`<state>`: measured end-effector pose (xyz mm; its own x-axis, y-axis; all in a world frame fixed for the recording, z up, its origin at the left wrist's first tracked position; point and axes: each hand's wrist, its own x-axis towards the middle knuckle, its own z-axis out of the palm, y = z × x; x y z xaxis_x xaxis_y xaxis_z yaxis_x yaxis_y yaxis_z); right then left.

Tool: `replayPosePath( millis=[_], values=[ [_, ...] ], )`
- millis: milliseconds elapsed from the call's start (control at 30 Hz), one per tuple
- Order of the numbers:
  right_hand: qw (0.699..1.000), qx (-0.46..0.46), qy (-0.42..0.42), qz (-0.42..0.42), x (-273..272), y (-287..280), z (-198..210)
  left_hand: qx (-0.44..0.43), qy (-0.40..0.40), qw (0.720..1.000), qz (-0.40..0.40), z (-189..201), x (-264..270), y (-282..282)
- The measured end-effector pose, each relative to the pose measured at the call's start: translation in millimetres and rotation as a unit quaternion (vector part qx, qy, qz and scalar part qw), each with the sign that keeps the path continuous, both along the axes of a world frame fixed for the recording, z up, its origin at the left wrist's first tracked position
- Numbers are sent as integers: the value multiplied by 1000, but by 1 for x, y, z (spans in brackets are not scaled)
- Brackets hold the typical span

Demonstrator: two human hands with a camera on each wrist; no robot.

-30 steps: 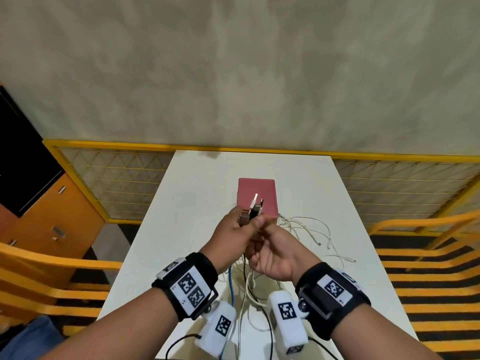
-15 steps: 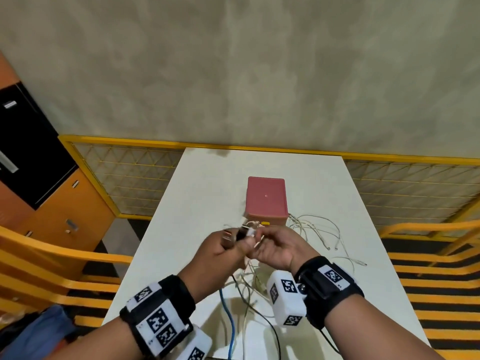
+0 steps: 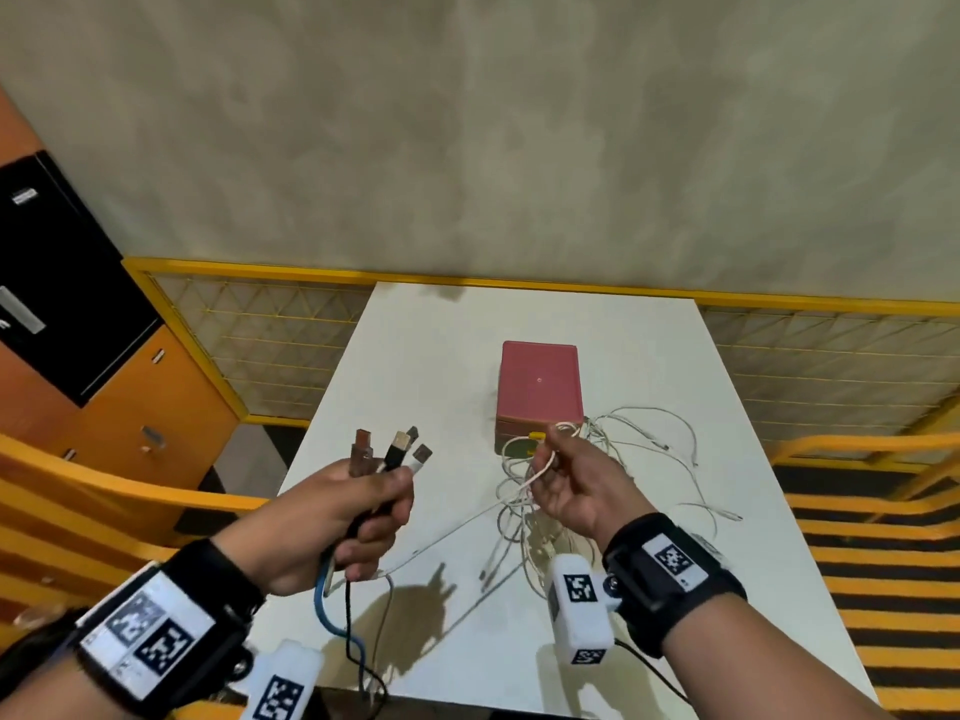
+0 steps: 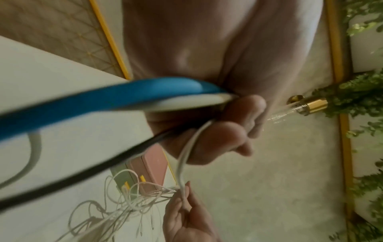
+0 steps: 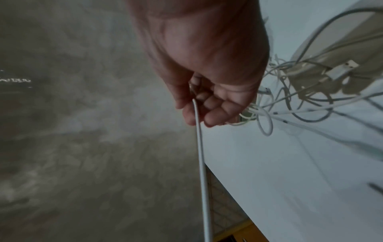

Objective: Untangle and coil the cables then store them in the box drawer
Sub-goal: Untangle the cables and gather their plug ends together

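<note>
**Gripping a fistful of plugs, pinching a white lead**

Starting on the left: the left hand (image 3: pixel 332 517) is clenched around a bundle of cable ends, and the plugs (image 3: pixel 395 449) fan upward out of the top of the fist. Out of the bottom of that fist drop a blue cable (image 3: pixel 332 615) and a black cable (image 3: pixel 347 605), trailing down toward the near edge of the counter (image 3: pixel 415 356). From the left wrist view the blue cable (image 4: pixel 103 101) and black cable (image 4: pixel 93 170) run straight out of the curled fingers (image 4: pixel 219 139), with a thin white cable (image 4: pixel 184 157) leading off to the other hand.

Moving to the middle: a loose tangle of white cables (image 3: pixel 524 506) lies on the counter, just in front of the red box (image 3: pixel 538 381), which sits with its drawers facing the person.

Over on the right: the right hand (image 3: pixel 576 485) is raised above the tangle, thumb and fingers pinching that white cable (image 5: pixel 200 147). More white loops (image 3: pixel 670 449) spread across the counter to the right of the box.
</note>
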<state>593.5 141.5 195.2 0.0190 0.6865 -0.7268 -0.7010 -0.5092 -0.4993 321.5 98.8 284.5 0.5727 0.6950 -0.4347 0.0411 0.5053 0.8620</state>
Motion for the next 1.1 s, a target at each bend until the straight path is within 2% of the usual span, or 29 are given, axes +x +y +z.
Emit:
replayPosePath(
  millis=[167,267,333,433,533,600,700,800,967,1100],
  values=[
    [992,13,50,-111,18,4,1,-22,42,994,-97,1,3,3],
    [992,16,39,-118,18,4,-1,-10,52,992,-116,8,12,4],
    [995,17,30,-90,11,2,-2,64,74,993,-65,9,33,8],
    [999,33,-1,-14,-11,-4,0,155,117,979,65,-5,77,21],
    [996,54,-4,68,-29,-16,9,183,143,968,94,-28,111,31],
    [995,62,9,83,-31,-21,14,194,161,962,106,-43,123,31],
    [993,71,16,92,-25,-26,14,163,149,966,138,-57,129,32],
    [994,61,-11,87,-21,-28,7,118,167,971,128,-62,128,34],
    [997,59,-33,29,-3,-20,4,40,189,980,49,-56,111,30],
    [987,54,-124,85,3,-17,1,20,201,979,-13,-50,86,24]
  ],
)
